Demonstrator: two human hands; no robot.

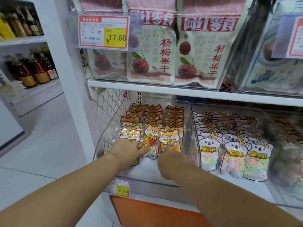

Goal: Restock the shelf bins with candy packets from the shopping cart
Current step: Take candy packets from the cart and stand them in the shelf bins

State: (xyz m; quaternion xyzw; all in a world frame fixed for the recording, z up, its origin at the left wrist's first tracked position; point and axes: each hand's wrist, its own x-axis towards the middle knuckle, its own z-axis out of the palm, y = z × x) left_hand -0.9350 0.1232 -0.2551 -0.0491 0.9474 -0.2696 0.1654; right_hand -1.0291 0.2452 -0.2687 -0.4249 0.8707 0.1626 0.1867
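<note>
A clear shelf bin holds three rows of fox-print candy packets standing upright, filled with coloured sweets. My left hand reaches into the bin and lies over the lower part of the front left packet, with its thumb stretched toward the middle packet. My right hand is at the bottom of the front right packet, with its fingers curled round the packet's lower edge and mostly hidden. Behind the bin's left side, the white wire mesh of the cart shows.
A second clear bin to the right holds koala-print packets of ring sweets. On the shelf above stand large dried-fruit bags and a price card. A 16.80 price tag hangs on the shelf edge, and bottles line shelves at left.
</note>
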